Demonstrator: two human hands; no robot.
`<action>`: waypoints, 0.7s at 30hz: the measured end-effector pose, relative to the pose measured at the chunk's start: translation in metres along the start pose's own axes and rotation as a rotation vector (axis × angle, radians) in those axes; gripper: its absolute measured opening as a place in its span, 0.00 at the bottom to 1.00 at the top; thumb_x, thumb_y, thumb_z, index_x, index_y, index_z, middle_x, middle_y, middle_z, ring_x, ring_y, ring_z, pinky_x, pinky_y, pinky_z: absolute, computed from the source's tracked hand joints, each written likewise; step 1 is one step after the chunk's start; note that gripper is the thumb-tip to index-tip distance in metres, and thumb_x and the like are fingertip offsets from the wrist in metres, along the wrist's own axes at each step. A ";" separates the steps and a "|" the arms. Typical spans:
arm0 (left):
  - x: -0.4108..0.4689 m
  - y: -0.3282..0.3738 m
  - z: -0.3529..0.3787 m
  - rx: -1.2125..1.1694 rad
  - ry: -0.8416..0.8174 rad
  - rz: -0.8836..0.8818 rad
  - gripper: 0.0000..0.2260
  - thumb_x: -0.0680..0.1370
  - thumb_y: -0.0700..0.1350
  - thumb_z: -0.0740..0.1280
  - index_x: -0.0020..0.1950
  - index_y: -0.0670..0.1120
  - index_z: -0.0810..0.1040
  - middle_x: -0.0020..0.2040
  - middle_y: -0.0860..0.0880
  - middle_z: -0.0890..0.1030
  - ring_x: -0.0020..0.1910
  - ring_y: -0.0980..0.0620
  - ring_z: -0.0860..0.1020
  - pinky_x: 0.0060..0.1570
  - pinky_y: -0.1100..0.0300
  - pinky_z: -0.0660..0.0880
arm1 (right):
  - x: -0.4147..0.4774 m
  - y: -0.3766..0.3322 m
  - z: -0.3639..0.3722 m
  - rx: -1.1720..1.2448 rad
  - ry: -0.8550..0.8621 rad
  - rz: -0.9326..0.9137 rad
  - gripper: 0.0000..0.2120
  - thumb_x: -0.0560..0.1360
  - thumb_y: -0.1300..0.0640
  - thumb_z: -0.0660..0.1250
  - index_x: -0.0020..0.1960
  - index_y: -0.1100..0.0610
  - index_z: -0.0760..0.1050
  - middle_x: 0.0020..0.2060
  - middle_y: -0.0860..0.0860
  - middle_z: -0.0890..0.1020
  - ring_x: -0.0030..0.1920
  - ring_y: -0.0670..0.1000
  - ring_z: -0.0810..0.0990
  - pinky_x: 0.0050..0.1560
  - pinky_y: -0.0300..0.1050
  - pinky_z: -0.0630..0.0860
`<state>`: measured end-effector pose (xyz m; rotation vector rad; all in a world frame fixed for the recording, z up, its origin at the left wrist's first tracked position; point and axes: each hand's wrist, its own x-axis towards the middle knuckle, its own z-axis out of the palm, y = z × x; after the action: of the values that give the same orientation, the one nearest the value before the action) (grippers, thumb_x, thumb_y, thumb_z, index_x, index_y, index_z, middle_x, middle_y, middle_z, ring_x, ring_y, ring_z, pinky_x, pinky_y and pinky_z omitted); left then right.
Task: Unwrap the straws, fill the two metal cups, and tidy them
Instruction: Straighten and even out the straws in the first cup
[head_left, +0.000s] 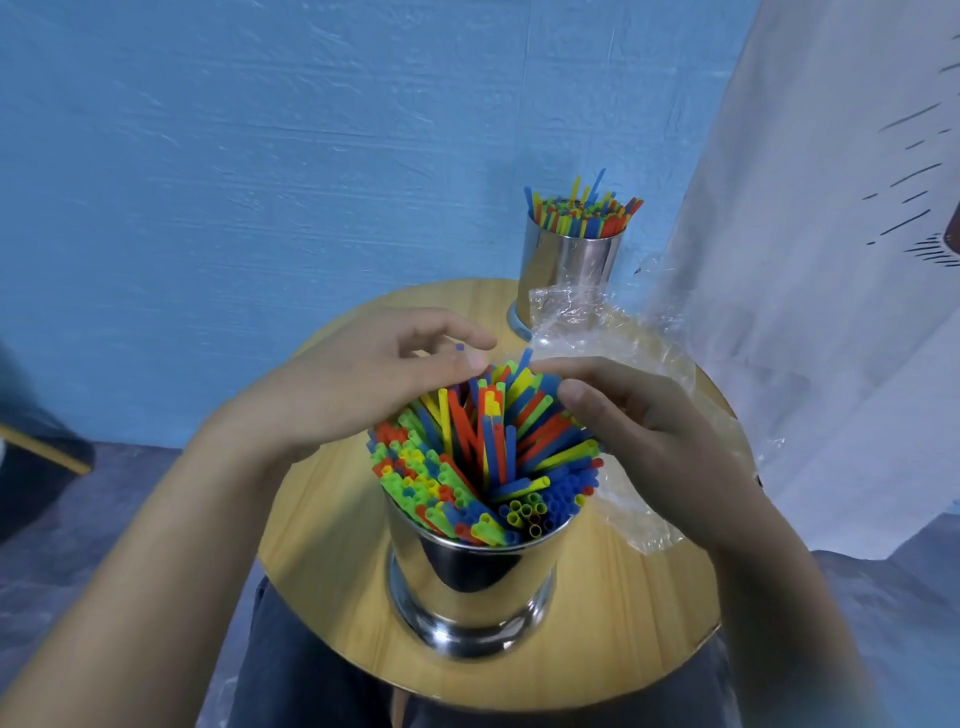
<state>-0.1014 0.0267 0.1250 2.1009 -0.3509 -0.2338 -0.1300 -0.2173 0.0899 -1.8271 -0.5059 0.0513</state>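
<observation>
Both the left hand (358, 384) and right hand (649, 436) curl loosely round the splayed tops of the bright multicoloured plastic straws (483, 452) in the near shiny metal cup (467, 577) on the round wooden table (322, 519), so easing them inward gently should straighten the bundle.

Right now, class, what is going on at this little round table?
A person has both hands on the coloured straws standing in the near metal cup. The left hand and right hand curl their fingers round the straw tops, seemingly to tidy them. The far metal cup at the back is already full of straws. A clear plastic wrapper lies on the wooden table by the right hand.
</observation>
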 end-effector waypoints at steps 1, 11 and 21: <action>0.003 0.002 -0.001 -0.005 -0.032 -0.009 0.09 0.79 0.56 0.69 0.58 0.61 0.84 0.52 0.56 0.86 0.50 0.57 0.85 0.57 0.50 0.82 | 0.002 0.001 0.000 0.007 0.004 -0.004 0.14 0.83 0.56 0.59 0.61 0.55 0.81 0.50 0.46 0.87 0.52 0.46 0.86 0.48 0.34 0.80; 0.026 0.010 -0.004 0.059 -0.144 0.004 0.06 0.79 0.51 0.71 0.51 0.53 0.87 0.46 0.54 0.87 0.46 0.56 0.86 0.53 0.58 0.79 | 0.010 0.005 -0.002 0.021 0.005 -0.036 0.14 0.85 0.57 0.58 0.62 0.57 0.81 0.51 0.50 0.88 0.53 0.49 0.87 0.50 0.38 0.81; 0.035 0.016 -0.004 0.163 -0.221 0.036 0.03 0.78 0.48 0.73 0.47 0.51 0.86 0.40 0.60 0.85 0.40 0.66 0.81 0.48 0.63 0.75 | 0.010 0.004 0.000 0.048 -0.011 -0.040 0.14 0.85 0.58 0.58 0.61 0.58 0.81 0.50 0.50 0.88 0.52 0.49 0.87 0.50 0.37 0.80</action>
<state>-0.0698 0.0105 0.1396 2.2322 -0.5544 -0.4305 -0.1197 -0.2147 0.0885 -1.7700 -0.5446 0.0459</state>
